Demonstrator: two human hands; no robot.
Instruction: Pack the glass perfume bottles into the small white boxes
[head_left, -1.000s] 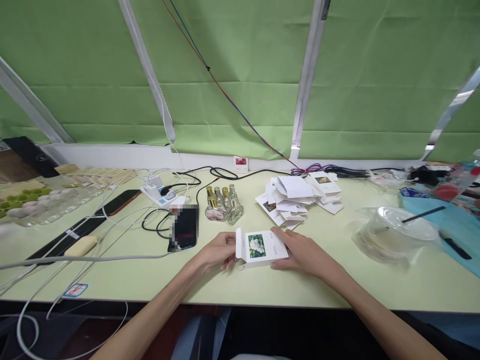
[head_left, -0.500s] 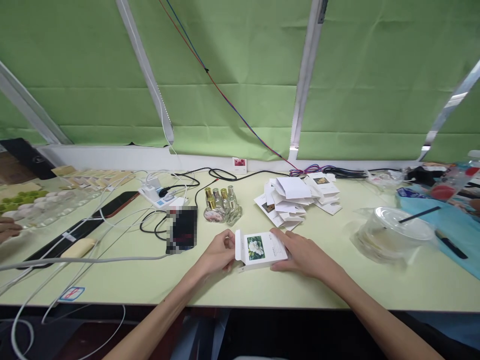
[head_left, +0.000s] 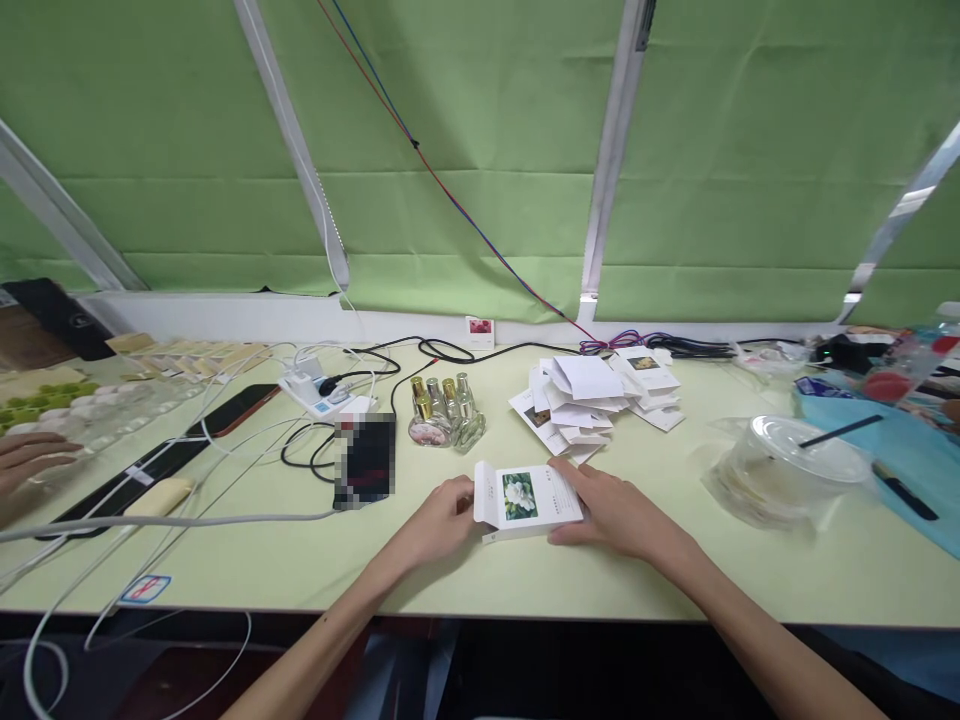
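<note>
A small white cardboard box (head_left: 551,500) with a white-flower picture lies low over the table in front of me, its flap end facing left. My right hand (head_left: 611,510) grips the box's right end between thumb and fingers. At the open end, my left hand (head_left: 446,515) is closed with curled fingers beside the raised flap (head_left: 486,492). What its fingertips hold, if anything, is hidden. Beyond the box stand several small glass perfume bottles (head_left: 448,412) with gold and silver caps. A pile of flattened white boxes (head_left: 577,400) lies behind my right hand.
A blurred-screen phone (head_left: 367,460), a power strip (head_left: 330,400) and tangled cables occupy the left. Another person's hand (head_left: 30,460) is at the far left by an egg-tray-like clear pack (head_left: 97,410). A lidded plastic cup with straw (head_left: 802,465) stands right.
My left hand has turned slightly, its fingers more tucked behind the flap. The box has shifted a little to the right. The other person's hand reaches further in from the left.
</note>
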